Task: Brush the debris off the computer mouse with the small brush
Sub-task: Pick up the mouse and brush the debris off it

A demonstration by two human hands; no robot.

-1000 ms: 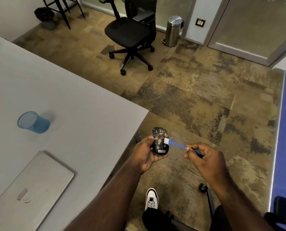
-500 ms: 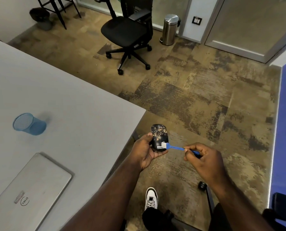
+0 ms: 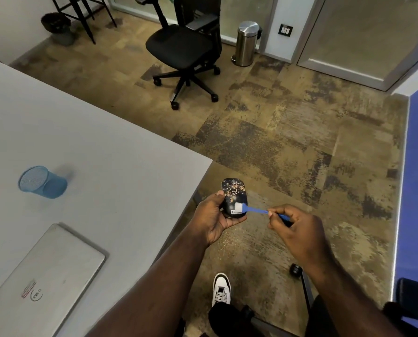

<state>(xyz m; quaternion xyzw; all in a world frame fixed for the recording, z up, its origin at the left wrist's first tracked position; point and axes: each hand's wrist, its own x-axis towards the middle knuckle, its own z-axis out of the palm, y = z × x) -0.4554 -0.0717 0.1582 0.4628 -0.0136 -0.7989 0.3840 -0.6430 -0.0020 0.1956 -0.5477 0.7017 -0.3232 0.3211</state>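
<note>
My left hand [image 3: 213,218] grips a black computer mouse [image 3: 233,194] held over the floor just off the table corner. Tan crumbs speckle the top half of the mouse. My right hand [image 3: 298,229] pinches the blue handle of a small brush [image 3: 254,210]. Its white bristles rest on the lower end of the mouse, close to the white label. Part of the handle is hidden inside my fingers.
A grey table [image 3: 93,166] lies to the left with a tipped blue mesh cup [image 3: 42,182] and a closed silver laptop [image 3: 45,276]. A black office chair [image 3: 186,49] and a steel bin [image 3: 247,43] stand farther off. Crumbs lie on the carpet below my hands.
The brush head has slid down the mouse from its middle to its lower end by the label. More crumbs now lie on the floor. Both hands stay in place.
</note>
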